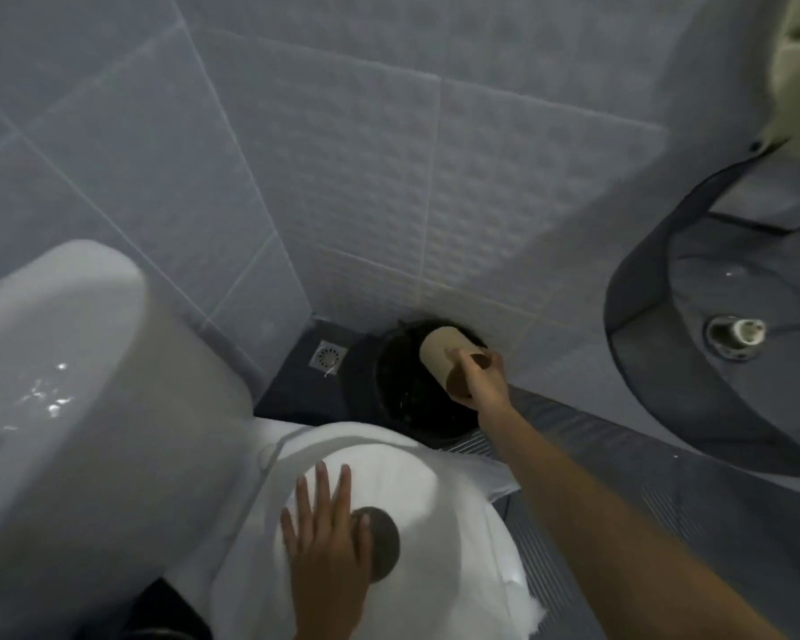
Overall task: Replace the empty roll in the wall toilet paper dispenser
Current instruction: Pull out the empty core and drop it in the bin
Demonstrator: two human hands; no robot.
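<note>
My right hand (pixel 483 381) grips a brown cardboard core (pixel 446 358), the empty roll, and holds it over the mouth of a black bin (pixel 393 385) on the floor by the wall. A large white jumbo paper roll (pixel 435 515) with a dark core hole lies flat at the bottom centre. My left hand (pixel 326 542) rests flat on top of it with fingers spread. The wall dispenser (pixel 721 362) hangs open at the right, grey and round, with a bare metal spindle (pixel 735 334) in its middle.
A white toilet cistern (pixel 79 385) fills the left side. A metal floor drain (pixel 326 355) sits in the dark floor next to the bin. Pale tiled walls meet in the corner behind.
</note>
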